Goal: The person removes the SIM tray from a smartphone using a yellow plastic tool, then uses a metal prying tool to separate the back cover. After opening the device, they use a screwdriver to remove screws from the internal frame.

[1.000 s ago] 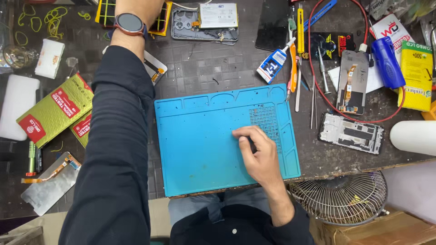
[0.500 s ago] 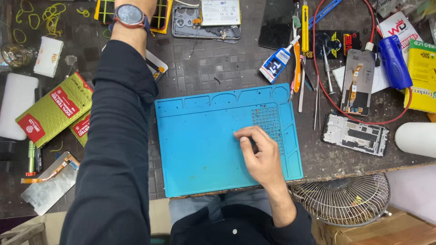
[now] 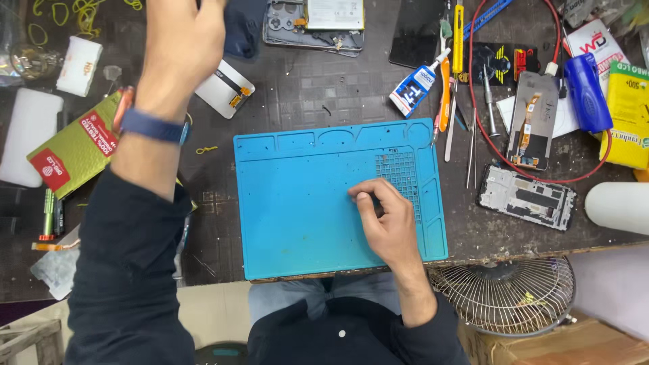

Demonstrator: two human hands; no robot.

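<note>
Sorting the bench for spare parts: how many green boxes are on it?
1: a flat green box lies left of the blue mat, under the left hand's wrist. More may be hidden under the arm.

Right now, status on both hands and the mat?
Left hand raised above the bench's far side, grip unclear. Right hand resting on blue mat, fingertips by its grid section. Nothing blocking.

Looked like a phone repair workshop. Showed a dark, scuffed counter [image 3: 324, 81] carrying a blue silicone work mat [image 3: 304, 203] with small parts compartments, an opened phone [image 3: 314, 23] with its insides bare, a stripped phone frame [image 3: 526, 197], a loose screen panel with an orange flex cable [image 3: 532, 122], a glue tube [image 3: 416, 82], tweezers [image 3: 471, 152], screwdrivers [image 3: 488, 100], a red cable [image 3: 483, 128] and boxed spare parts [image 3: 78, 145]. Had a small wire-guard fan [image 3: 508, 297] beside the counter's edge.
</note>
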